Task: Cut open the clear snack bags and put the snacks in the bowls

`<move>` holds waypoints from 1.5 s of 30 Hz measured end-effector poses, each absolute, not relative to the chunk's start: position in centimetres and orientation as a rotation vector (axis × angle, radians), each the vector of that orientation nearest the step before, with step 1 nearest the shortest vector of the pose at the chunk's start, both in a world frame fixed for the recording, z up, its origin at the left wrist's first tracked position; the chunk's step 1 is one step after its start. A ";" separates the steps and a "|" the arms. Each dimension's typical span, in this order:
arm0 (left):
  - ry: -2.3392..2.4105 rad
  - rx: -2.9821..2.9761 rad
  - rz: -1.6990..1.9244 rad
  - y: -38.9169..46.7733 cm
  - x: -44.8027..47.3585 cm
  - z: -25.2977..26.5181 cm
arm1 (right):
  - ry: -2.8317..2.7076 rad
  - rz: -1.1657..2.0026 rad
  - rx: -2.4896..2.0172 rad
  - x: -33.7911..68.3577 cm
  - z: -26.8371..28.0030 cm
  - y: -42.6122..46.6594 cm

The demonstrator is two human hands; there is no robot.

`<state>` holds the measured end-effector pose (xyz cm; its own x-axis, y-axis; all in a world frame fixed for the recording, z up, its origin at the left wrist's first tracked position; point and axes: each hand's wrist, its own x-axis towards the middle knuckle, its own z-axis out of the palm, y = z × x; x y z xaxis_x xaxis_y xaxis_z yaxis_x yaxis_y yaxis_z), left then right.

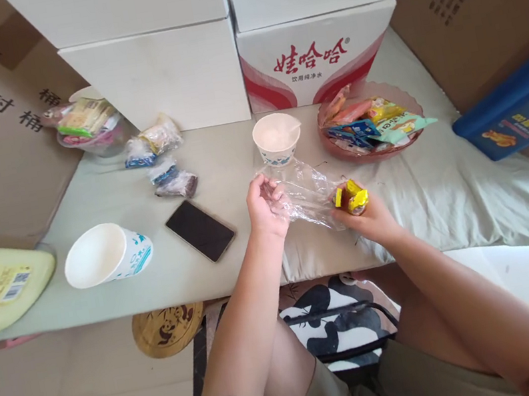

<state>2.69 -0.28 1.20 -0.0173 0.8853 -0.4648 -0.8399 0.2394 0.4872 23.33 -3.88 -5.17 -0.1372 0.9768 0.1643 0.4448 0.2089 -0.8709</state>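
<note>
So both hands are up over the tabletop [223, 164] with a crinkly clear plastic bag [311, 191] stretched between them. The left hand [268, 211] has its fingers curled in, thumb against them, pinching one end of the bag. The right hand [372, 217] is closed around a yellow-wrapped snack [358, 198] and has hold of the bag's other end too; can't really tell which fingers do what there.

Just beyond the left hand is a small paper bowl [278, 155] with something white sticking up in it. Past the right hand, a bit further out, there's a pink bowl [404, 97] full of packets, and a blue box [509, 116] sits well off to its right. Left of the left hand: a dark-screened phone [201, 230], then a bigger paper tub [132, 252]. Some small wrapped packets [175, 180] lie beyond the phone.
</note>
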 end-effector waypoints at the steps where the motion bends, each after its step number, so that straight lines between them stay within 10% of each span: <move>1: 0.814 0.043 1.377 0.0 2.5 1.0 | -1.687 0.910 -1.329 23.3 -5.3 -3.7; 29: 0.940 -0.065 1.359 -0.6 0.7 1.3 | -0.758 0.540 -1.279 32.9 3.3 4.4; 36: 0.965 -0.025 1.335 0.0 1.7 1.1 | -1.350 0.405 -2.020 31.7 5.4 11.0; 45: 0.926 -0.093 1.343 0.2 1.7 1.2 | -2.157 -0.029 -1.935 31.7 3.1 9.0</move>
